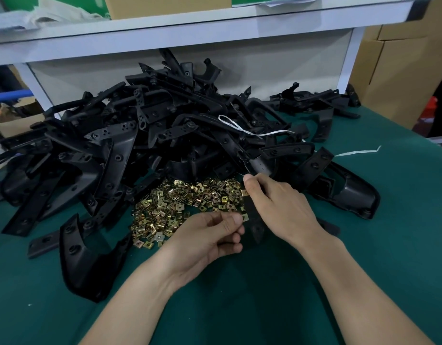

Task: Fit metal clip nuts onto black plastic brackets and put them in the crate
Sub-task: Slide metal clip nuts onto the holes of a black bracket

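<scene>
On the green bench (364, 245), before a heap of brackets (145, 135), the right hand (282, 207) is closed tight round one bracket (256, 225). The left hand (210, 237) has its fingers (237, 237) pinching a nut (245, 217) just beside that bracket, over the loose nuts (180, 207).

Dark green mat-covered workbench top (364, 245). A white-painted flat shelf (215, 28) spans above it, carried on a white upright post (353, 58), with a pale back panel (264, 68) beneath. Brown cardboard boxes (394, 70) stand at right.
</scene>
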A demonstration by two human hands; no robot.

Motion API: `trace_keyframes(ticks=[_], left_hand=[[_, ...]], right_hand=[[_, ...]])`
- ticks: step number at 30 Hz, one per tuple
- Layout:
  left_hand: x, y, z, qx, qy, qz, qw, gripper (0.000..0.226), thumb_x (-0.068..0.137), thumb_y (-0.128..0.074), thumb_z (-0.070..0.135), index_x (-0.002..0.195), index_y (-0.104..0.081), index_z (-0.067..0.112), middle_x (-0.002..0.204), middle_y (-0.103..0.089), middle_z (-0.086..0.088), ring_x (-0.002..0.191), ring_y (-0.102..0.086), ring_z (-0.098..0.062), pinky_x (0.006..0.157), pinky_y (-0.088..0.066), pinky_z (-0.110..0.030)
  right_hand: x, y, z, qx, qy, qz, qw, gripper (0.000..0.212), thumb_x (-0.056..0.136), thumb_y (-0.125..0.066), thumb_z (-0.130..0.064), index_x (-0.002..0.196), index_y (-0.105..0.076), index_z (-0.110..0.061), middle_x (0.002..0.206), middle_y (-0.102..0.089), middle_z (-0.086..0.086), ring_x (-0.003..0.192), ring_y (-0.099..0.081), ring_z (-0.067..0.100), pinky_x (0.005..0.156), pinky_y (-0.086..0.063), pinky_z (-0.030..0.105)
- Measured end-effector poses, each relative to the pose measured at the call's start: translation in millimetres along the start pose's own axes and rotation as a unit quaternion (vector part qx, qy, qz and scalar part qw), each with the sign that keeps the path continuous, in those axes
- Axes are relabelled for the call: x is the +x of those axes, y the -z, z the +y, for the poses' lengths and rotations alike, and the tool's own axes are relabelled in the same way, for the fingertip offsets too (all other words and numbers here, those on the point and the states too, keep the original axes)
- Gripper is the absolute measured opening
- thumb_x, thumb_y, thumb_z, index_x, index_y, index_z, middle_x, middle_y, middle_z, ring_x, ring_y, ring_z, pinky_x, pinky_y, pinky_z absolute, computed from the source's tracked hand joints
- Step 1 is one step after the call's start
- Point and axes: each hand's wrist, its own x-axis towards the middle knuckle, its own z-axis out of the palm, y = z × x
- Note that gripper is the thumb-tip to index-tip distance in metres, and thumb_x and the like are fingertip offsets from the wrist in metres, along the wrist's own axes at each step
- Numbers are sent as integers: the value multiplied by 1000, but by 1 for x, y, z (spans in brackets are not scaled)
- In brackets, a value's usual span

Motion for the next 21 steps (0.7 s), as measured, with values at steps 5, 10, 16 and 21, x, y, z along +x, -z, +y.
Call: trace_keyframes(ticks=[5,10,16,21], left_hand=[[1,0,-1,-1,-6,4,1000,18,83,-73,21,90,-71,5,81,-66,-8,68,-61,-13,66,-56,-25],[1,-1,-2,2,-17,7,1000,16,84,-73,21,90,-74,5,81,-66,-8,69,-61,-13,68,-56,-26],[1,-3,-4,22,-30,13,999,15,87,-71,19,91,-73,4,80,-64,-8,70,-59,-14,70,-56,-25],[0,-4,-5,37,-36,21,998,17,86,-72,20,92,-72,3,79,-65,-7,69,-59,-13,70,-55,-25]], right_hand=[[0,0,0,5,0,2,1000,53,95,-14,-73,90,-53,-38,79,-62,-14,80,-59,12,72,-39,37],[0,0,0,9,2,7,1000,51,96,-16,-71,90,-54,-38,79,-63,-15,79,-59,12,72,-40,37],[-2,-2,-3,1,1,17,1000,48,95,-15,-70,83,-48,-37,73,-59,-12,74,-57,12,70,-37,38],[-3,-3,-5,-16,7,30,999,45,96,-15,-65,82,-46,-36,70,-55,-11,70,-53,16,68,-34,38]])
